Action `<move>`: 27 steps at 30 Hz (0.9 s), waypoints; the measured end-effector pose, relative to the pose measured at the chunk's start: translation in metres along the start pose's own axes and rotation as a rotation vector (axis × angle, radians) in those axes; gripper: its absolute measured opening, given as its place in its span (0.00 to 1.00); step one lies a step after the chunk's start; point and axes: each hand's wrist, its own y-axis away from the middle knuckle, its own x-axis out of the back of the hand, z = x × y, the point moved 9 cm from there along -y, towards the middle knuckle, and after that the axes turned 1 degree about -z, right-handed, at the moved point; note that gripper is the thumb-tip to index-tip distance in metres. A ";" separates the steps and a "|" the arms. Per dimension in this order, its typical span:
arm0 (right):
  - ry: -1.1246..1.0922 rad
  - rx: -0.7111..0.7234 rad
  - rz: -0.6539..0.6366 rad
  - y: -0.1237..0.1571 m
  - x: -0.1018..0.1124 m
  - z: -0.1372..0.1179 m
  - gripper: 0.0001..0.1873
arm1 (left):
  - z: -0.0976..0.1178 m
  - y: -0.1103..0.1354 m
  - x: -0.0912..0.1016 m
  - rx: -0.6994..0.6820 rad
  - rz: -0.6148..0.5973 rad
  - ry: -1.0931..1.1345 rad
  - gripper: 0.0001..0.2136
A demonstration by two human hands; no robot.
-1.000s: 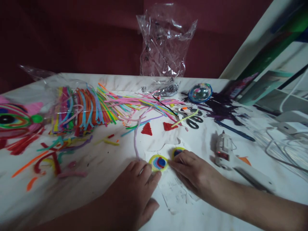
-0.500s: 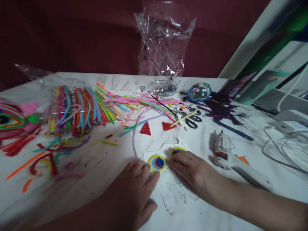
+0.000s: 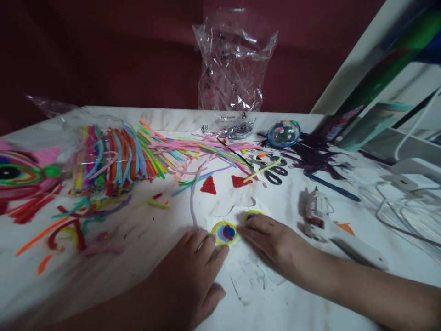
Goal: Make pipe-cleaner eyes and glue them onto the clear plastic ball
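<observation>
My left hand point(image 3: 188, 271) lies flat on the white table point(image 3: 144, 230), fingers spread, fingertips against the left rim of a small yellow-rimmed spiral disc point(image 3: 225, 232) with blue and red rings. My right hand point(image 3: 275, 246) rests flat on a white paper sheet point(image 3: 251, 276), fingertips touching the disc's right side. A second similar disc point(image 3: 254, 214) peeks out just beyond my right fingers. Neither hand grips anything.
A heap of coloured pipe cleaners point(image 3: 138, 154) in a clear bag lies at the left. A white glue gun point(image 3: 319, 214), black scissors point(image 3: 275, 172), two red felt triangles point(image 3: 208, 185), a blue pen point(image 3: 332, 186), a clear ball point(image 3: 284, 133) and white cables point(image 3: 406, 207) lie around.
</observation>
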 end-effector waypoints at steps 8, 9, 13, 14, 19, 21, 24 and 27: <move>-0.093 -0.065 0.023 0.000 0.006 0.002 0.13 | 0.016 0.022 0.011 -0.148 0.285 -0.162 0.15; -0.089 -0.064 0.029 0.000 0.008 0.000 0.14 | 0.016 0.023 0.011 -0.149 0.292 -0.172 0.15; -0.055 -0.017 0.022 -0.003 0.010 -0.015 0.14 | 0.018 0.022 0.011 -0.146 0.306 -0.188 0.15; -0.039 0.011 0.013 -0.005 0.008 -0.021 0.14 | 0.017 0.022 0.010 -0.141 0.302 -0.194 0.15; 0.097 0.115 -0.050 -0.019 -0.011 -0.042 0.16 | 0.018 0.022 0.007 -0.159 0.311 -0.220 0.15; 0.154 0.098 -0.067 -0.025 -0.016 -0.044 0.15 | 0.018 0.023 0.008 -0.166 0.326 -0.223 0.15; 0.226 0.101 -0.075 -0.033 -0.020 -0.048 0.15 | 0.019 0.022 0.008 -0.176 0.320 -0.219 0.15; 0.277 0.089 -0.082 -0.036 -0.023 -0.047 0.13 | 0.018 0.021 0.006 -0.167 0.281 -0.205 0.15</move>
